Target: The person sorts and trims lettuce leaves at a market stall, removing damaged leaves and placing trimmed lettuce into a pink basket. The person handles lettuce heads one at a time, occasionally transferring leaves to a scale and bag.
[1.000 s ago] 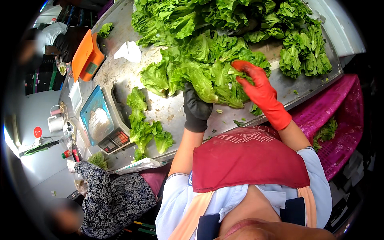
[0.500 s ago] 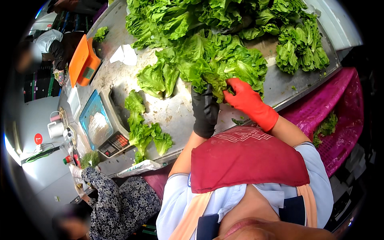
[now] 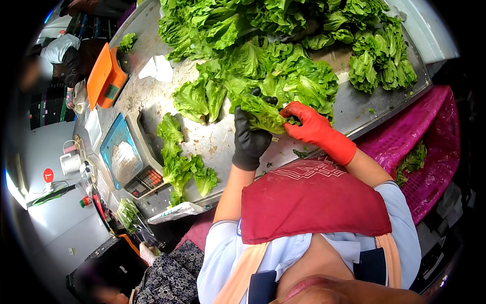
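My left hand (image 3: 250, 139), in a black glove, cradles a head of green leaf lettuce (image 3: 264, 112), its thumb on the near side and fingertips showing past the leaves. On the right, my right hand (image 3: 301, 122) wears a red rubber glove. Its thumb and fingers pinch the lettuce at its stem end; the fingertips are partly hidden. Just beyond both hands lie loose lettuce heads (image 3: 309, 86) on the metal table (image 3: 228, 152). A big lettuce heap (image 3: 228, 25) rises at the far side.
Left of my hands stand a weighing scale with a blue tray (image 3: 121, 149) and an orange scale (image 3: 107, 76). A row of lettuce (image 3: 174, 157) lies beside the blue one. At right is a magenta lined crate (image 3: 430, 137). Co-workers stand at lower left (image 3: 169, 273) and upper left (image 3: 63, 50).
My left hand has turned and shifted slightly left, tilting the lettuce over sideways. My right hand stays at its stem end. The lower-left co-worker has moved down, beside a clear bag of greens.
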